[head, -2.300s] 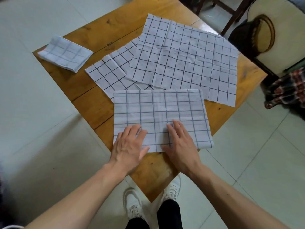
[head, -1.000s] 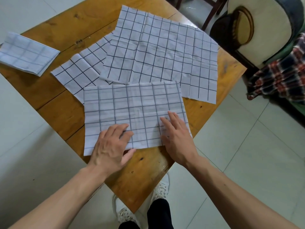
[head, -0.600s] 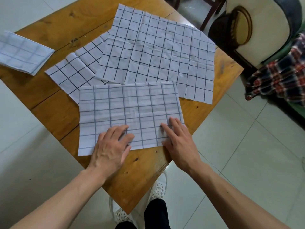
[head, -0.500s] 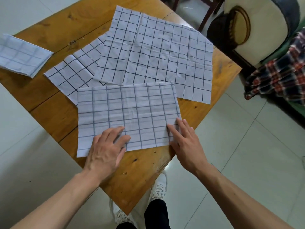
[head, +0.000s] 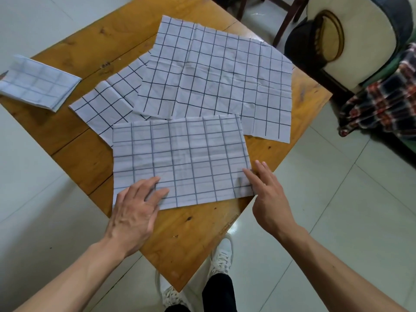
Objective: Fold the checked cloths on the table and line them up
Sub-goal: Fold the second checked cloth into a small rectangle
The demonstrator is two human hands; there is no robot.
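Wooden table (head: 85,158) | half-folded cloth (head: 180,161) | left hand (head: 132,212) flat, right hand (head: 267,199) open at edge

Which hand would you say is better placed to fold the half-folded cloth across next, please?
Probably the right hand: its fingertips sit at the right edge of the half-folded cloth, ready to lift it, while the left hand lies flat, pinning the near left corner.

Left hand (head: 132,212) flat; right hand (head: 269,199) (fingers spread).
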